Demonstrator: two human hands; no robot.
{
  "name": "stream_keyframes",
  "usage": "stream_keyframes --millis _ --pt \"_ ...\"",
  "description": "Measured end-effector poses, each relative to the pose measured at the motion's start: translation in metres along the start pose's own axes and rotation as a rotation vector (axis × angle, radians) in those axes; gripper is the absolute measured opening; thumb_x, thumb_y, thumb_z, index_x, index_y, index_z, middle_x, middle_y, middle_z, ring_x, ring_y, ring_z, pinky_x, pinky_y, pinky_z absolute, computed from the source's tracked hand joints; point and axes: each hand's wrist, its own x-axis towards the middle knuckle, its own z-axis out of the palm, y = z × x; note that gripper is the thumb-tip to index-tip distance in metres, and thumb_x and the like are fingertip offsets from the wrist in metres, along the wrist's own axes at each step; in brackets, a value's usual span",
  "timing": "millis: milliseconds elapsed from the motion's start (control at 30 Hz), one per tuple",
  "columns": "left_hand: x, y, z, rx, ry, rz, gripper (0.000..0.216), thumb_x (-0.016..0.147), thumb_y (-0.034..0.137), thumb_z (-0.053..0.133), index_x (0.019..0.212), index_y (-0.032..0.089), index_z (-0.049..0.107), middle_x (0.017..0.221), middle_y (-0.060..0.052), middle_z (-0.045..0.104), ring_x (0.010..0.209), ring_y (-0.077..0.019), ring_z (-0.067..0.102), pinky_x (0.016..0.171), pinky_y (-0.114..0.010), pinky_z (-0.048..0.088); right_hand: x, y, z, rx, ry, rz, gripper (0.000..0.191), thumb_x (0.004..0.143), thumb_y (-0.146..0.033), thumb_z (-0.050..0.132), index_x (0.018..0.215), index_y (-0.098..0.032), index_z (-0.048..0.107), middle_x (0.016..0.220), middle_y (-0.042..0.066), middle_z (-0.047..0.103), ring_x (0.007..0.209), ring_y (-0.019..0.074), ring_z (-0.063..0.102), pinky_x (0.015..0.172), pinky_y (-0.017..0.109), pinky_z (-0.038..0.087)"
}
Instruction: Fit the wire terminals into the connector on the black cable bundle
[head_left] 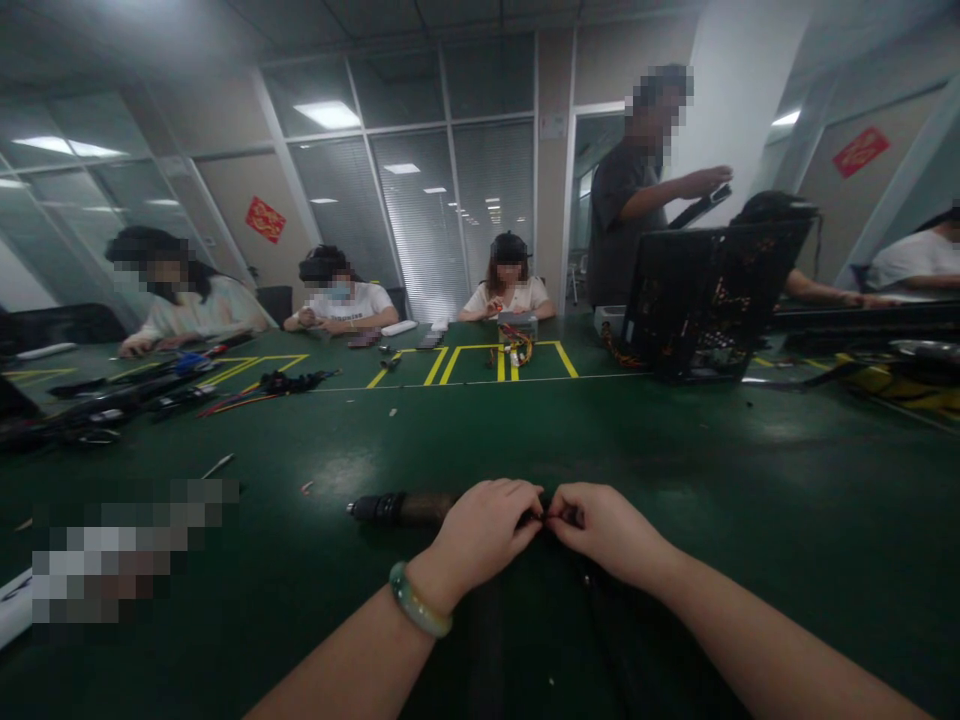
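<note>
A dark electric screwdriver lies across the green table in front of me, its ridged tip pointing left. My left hand, with a green bangle on the wrist, is closed over the tool's rear end, fingers curled. Directly beside it my right hand is closed, thumb and index fingertip pinched together against the left fingertips. Whatever small part sits between the right fingers is hidden. Dark cord-like shapes run on the table below the hands, too dim to make out.
A black computer case stands at the back right. Cables and black parts lie at the left. Beyond a white line, yellow tape marks the table, with a power supply and wires. Several people work around it; one stands. A thin screwdriver shaft shows at left.
</note>
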Motion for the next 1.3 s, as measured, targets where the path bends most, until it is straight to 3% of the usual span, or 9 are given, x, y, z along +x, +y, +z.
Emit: stream_keyframes --millis 333,733,933,1300 --pt "-0.0018 -0.0017 0.0017 -0.055 0.019 -0.071 0.017 0.085 0.022 0.066 0.098 0.022 0.055 0.114 -0.002 0.063 0.107 -0.0205 0.059 0.091 -0.036 0.047 -0.0002 -0.0009 -0.0019 0.053 -0.036 0.037 0.009 0.086 -0.026 0.062 0.084 -0.021 0.069 0.080 -0.001 0.069 0.071 0.0150 0.063 0.061 0.022 0.042" --pt "-0.0014 0.0014 -0.0016 -0.051 0.000 -0.033 0.011 0.086 0.020 0.061 0.095 0.021 0.056 0.112 -0.002 0.064 0.104 -0.0206 0.059 0.093 -0.037 0.046 0.0003 0.0024 -0.0012 0.067 -0.032 0.019 0.010 0.086 -0.027 0.062 0.085 -0.022 0.069 0.079 -0.002 0.069 0.070 0.0143 0.064 0.060 0.022 0.042" --pt "-0.0024 -0.0007 0.0019 -0.031 0.016 -0.067 0.013 0.085 0.020 0.060 0.097 0.021 0.055 0.124 -0.005 0.059 0.111 -0.0221 0.058 0.095 -0.037 0.046 -0.0001 0.0034 -0.0006 0.072 -0.026 0.022 0.009 0.086 -0.028 0.062 0.084 -0.022 0.069 0.079 -0.002 0.070 0.070 0.0138 0.064 0.060 0.021 0.042" --pt "-0.0022 0.0020 -0.0016 -0.022 -0.003 -0.034 0.016 0.084 0.019 0.062 0.097 0.022 0.053 0.126 -0.003 0.058 0.112 -0.0219 0.057 0.095 -0.038 0.045 0.0016 0.0054 0.0008 0.048 -0.023 0.019 0.008 0.086 -0.027 0.063 0.085 -0.023 0.069 0.081 -0.004 0.070 0.071 0.0133 0.064 0.062 0.021 0.043"
